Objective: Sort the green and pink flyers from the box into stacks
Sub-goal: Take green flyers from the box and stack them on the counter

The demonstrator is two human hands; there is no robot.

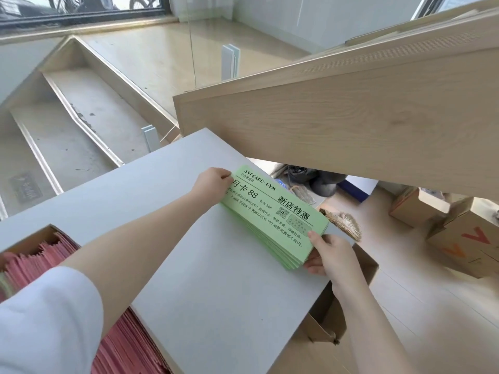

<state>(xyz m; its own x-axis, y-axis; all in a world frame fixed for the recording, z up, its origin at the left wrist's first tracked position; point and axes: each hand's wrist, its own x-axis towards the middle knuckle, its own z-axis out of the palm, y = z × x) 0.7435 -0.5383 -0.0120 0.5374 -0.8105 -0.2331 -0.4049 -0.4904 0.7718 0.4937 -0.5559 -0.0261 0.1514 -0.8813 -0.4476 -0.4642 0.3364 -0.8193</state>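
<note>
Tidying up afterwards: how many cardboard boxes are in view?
4, perhaps more hidden. One holding pink flyers at lower left, one under the grey table's right edge, and two on the floor at right.

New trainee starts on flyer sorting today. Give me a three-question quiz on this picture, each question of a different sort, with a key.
1. True or false: both hands hold the green flyer stack.
2. Which colour fills the cardboard box at lower left? A) green B) pink C) white
3. Fill in: the green stack rests near the far right edge of the grey ______.

Key
1. True: the left hand pinches the stack's far end, the right hand grips its near end.
2. B: pink flyers lie in the box.
3. Board: the grey board.
</note>
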